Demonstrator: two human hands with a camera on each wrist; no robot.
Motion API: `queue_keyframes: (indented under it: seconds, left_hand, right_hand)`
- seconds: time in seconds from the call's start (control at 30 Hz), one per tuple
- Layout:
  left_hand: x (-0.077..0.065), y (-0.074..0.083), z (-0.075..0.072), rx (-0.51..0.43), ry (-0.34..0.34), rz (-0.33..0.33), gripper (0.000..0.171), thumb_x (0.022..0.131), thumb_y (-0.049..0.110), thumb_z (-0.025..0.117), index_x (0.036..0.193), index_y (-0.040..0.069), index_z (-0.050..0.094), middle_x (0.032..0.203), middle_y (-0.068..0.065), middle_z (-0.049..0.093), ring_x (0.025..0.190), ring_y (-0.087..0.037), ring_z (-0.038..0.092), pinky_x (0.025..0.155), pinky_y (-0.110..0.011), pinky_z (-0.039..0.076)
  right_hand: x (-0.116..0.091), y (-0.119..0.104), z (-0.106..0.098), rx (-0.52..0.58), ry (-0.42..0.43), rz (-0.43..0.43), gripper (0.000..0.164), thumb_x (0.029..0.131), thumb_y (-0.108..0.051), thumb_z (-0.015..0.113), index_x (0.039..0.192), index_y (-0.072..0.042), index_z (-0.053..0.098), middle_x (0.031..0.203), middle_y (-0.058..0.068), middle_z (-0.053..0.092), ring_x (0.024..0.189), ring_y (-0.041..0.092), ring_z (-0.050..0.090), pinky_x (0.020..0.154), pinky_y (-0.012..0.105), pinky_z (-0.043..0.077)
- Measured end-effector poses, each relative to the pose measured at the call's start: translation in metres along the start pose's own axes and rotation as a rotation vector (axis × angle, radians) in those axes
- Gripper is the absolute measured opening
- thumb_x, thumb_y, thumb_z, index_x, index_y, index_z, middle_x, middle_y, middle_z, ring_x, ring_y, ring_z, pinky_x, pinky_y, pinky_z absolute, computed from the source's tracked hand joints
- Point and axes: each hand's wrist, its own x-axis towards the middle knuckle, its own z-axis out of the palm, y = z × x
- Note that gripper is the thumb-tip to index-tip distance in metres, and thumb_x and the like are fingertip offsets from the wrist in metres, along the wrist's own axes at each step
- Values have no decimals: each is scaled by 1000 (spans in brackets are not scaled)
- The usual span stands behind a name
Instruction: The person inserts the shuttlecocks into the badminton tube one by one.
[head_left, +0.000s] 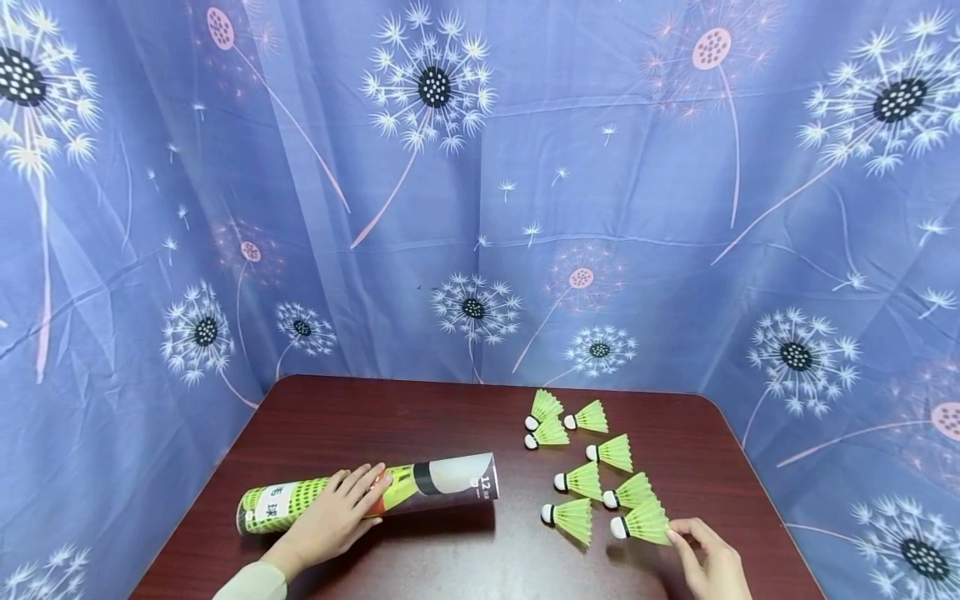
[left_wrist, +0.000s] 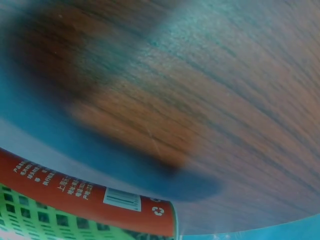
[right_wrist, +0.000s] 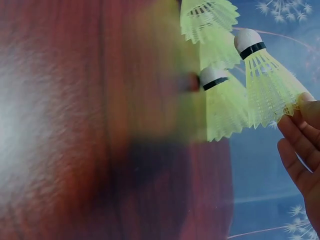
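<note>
My left hand [head_left: 337,512] lies over a printed cylindrical shuttlecock tube [head_left: 288,504], fingers across its top and thumb along the near side. The tube lies lengthwise, its grey-and-white end toward the shuttlecocks. In the left wrist view, a red band with a barcode shows on the tube [left_wrist: 90,192]; the hand is out of sight there. My right hand [head_left: 712,562] pinches a yellow-green shuttlecock [head_left: 645,525] by its skirt edge, its white cork pointing left toward the tube. The right wrist view shows thumb and fingers at the skirt of this shuttlecock [right_wrist: 267,85].
Several more shuttlecocks lie on the right half of the dark red-brown table [head_left: 420,567], including a near one [head_left: 572,518] and a back pair partly overlapping [head_left: 547,432]. A blue dandelion-print curtain [head_left: 525,183] hangs around the table's back and sides.
</note>
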Motion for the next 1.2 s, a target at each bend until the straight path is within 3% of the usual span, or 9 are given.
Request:
queue_keyframes:
  seconds: [0.13,0.33,0.63,0.9,1.0,1.13,1.2]
  left_hand:
    - [0,1,0,0,-3,-2,57,101,44,39,143,6,44,144,-16,46,116,-35,56,85,-51,47]
    - [0,2,0,6,-6,1,57,101,44,39,143,6,45,144,-16,46,116,-35,56,87,-50,46]
    - [0,2,-1,-70,44,8,55,101,40,44,140,2,48,142,-18,46,114,-39,56,92,-50,44]
    - [-3,2,0,-54,42,4,55,100,40,44,141,3,47,142,-18,47,115,-39,56,93,-49,43]
    - [-4,1,1,-46,40,4,55,101,40,43,141,3,47,142,-18,47,115,-38,56,103,-43,36]
    - [-3,2,3,-62,58,7,55,101,39,43,140,2,47,142,-19,46,114,-40,56,116,-33,16]
    - [-3,2,5,-65,63,6,55,101,39,42,140,2,48,143,-19,46,113,-41,56,117,-34,16]
  right_hand:
    - [9,-5,2,39,12,-46,4,86,-8,71,83,-7,67,75,0,64,72,-10,50,60,13,41]
    - [26,-19,11,61,-4,-38,36,64,21,71,82,-9,66,74,-6,60,68,-8,48,55,15,40]
    - [42,-36,30,116,-45,-15,24,76,12,71,83,-10,65,77,-3,62,68,-2,53,55,12,41]
    - [46,-52,44,166,-55,82,29,73,20,69,83,-7,66,78,1,65,68,3,58,52,14,48]
    - [49,-56,48,175,-38,106,28,74,19,69,83,-7,67,79,3,66,68,4,58,52,13,48]
    - [53,-59,56,162,-11,100,24,76,15,70,83,-7,67,78,3,66,68,4,57,54,12,46]
    - [55,-60,61,156,4,87,24,74,15,71,83,-7,67,77,1,66,67,4,57,58,12,45]
